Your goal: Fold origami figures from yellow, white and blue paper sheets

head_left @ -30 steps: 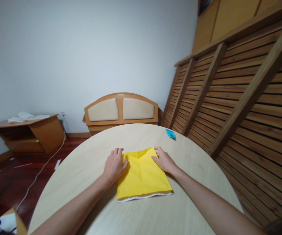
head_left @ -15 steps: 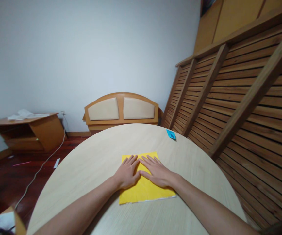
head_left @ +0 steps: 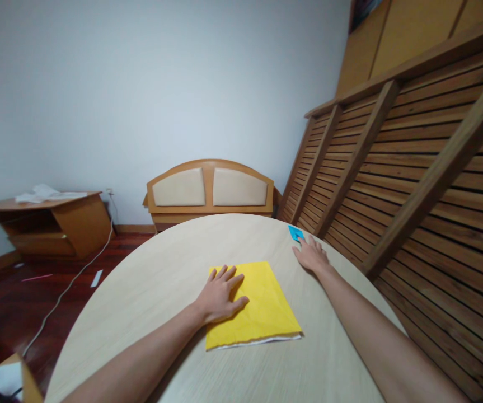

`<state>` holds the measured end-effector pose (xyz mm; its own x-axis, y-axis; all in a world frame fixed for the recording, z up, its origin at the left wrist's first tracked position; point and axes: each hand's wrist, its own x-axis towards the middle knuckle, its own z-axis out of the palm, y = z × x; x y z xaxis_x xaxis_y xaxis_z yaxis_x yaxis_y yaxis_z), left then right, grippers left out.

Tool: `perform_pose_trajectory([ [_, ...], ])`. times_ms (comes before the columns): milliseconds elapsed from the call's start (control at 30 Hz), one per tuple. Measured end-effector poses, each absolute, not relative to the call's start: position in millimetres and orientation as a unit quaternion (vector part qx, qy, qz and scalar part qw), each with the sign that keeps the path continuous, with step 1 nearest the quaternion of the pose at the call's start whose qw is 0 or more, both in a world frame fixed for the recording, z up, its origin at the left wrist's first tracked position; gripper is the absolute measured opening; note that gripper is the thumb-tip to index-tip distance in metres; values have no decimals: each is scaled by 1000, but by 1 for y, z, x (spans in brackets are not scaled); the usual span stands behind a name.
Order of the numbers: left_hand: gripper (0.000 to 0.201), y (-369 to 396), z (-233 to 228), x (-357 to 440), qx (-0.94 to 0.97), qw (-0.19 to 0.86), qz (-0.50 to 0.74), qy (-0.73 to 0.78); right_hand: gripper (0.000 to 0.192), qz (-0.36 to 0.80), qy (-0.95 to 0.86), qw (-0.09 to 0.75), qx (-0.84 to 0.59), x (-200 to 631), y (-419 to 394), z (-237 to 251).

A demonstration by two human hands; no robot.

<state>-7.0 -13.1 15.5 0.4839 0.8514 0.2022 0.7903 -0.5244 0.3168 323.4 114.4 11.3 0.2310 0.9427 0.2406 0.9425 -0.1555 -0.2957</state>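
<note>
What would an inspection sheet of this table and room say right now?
Surface: round pale wooden table.
Things: yellow paper, folded, flat; small blue paper near the far edge.
Clutter: white scraps on the floor.
Hands: left hand flat on the yellow paper; right hand flat, fingertips at the blue paper.
Cables: white cable across the floor.
Surroundings: headboard, slatted frame, low cabinet.
</note>
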Motion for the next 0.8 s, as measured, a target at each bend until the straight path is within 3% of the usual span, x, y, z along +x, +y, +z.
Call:
perform_pose_trajectory([
  [200, 42, -11, 19, -7, 829, 86, 284, 475, 47, 27, -625, 223, -748, 338, 119, 9],
  [333, 35, -6, 17, -5, 760, 149, 388, 499, 40, 11, -660, 278, -698, 319, 108, 27],
  [533, 54, -6, 17, -1, 642, 330, 509, 470, 29, 35, -727, 358, -584, 248, 57, 66],
  [667, 68, -15, 25, 1, 598, 386, 542, 446, 20, 86, -781, 382, -486, 206, 5, 73],
  [800, 62, -25, 32, 5, 596, 420, 527, 437, 15, 62, -808, 377, -447, 195, -25, 68],
])
